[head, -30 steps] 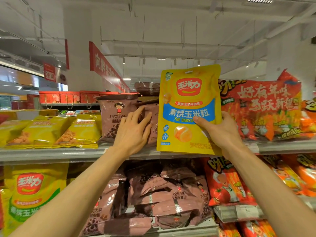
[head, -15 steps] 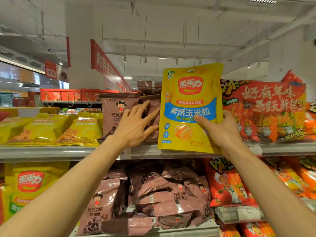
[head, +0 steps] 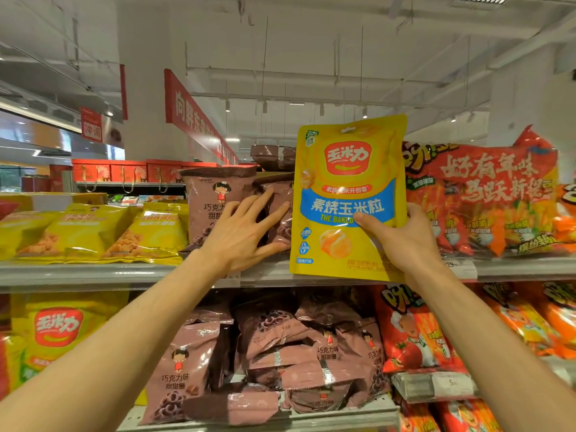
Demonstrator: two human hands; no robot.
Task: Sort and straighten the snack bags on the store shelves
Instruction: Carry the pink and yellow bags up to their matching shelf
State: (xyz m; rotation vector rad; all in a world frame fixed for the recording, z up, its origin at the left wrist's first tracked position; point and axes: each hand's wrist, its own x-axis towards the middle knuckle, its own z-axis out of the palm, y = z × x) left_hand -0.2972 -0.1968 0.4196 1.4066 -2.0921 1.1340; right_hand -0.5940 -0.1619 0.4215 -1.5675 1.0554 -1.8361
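My right hand grips a yellow corn-snack bag with a blue band, holding it upright in front of the top shelf. My left hand has its fingers spread and straight, touching the brown chocolate-ring bags standing on that shelf just left of the yellow bag. The yellow bag hides whatever is behind it.
Flat yellow snack bags lie at the left of the top shelf, red-orange bags stand at the right. Below, brown bags lie in a jumble, with a yellow bag to the left and red bags to the right.
My left hand's fingers have spread wider and reached further right across the brown bags, toward the yellow bag. The yellow bag stays held in about the same place.
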